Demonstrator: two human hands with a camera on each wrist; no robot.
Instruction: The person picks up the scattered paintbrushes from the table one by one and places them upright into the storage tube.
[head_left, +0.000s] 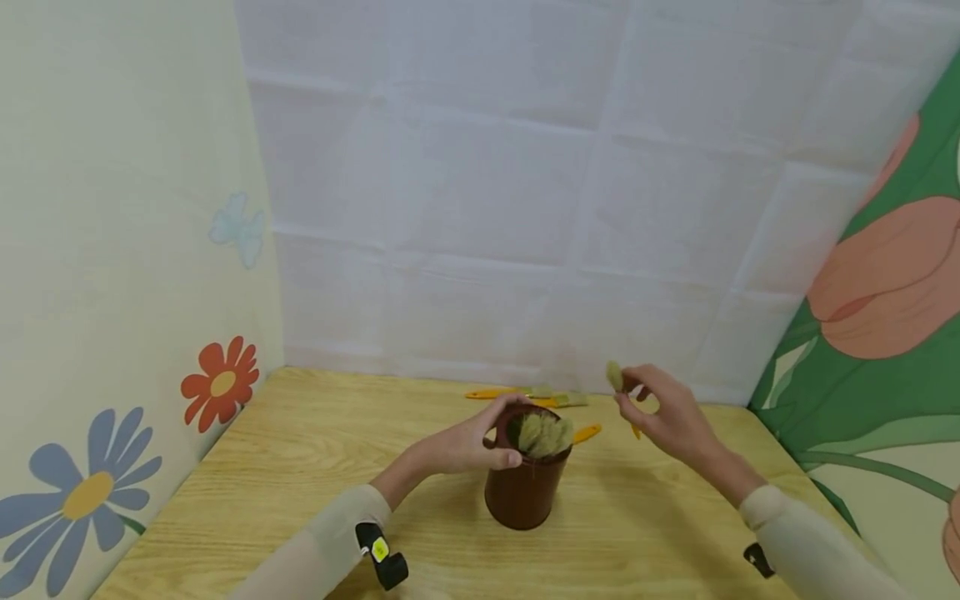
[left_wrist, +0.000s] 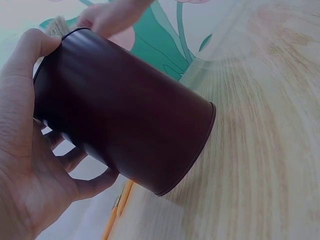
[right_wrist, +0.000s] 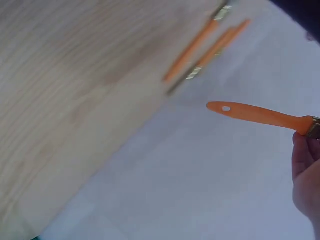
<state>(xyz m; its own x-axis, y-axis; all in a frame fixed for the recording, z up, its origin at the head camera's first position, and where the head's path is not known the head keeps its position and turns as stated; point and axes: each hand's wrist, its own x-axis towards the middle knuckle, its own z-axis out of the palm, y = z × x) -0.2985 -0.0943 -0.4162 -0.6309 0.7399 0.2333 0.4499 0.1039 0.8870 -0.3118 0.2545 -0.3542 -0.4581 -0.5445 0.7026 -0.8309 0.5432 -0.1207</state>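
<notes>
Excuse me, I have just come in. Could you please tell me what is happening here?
A person's left hand holds a red-brown canister near its rim, with brush bristles showing at its mouth. The right hand pinches an orange-handled brush, held apart from the canister. More brushes lie on the wood-grain table, near the white backdrop.

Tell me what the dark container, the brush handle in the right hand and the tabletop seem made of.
Dark container: painted metal or plastic, can't tell which; smooth, with a soft sheen. Brush handle: probably plastic, though painted wood is possible; smooth and evenly orange. Tabletop: wood or a printed laminate, going by its streaky grain.
</notes>
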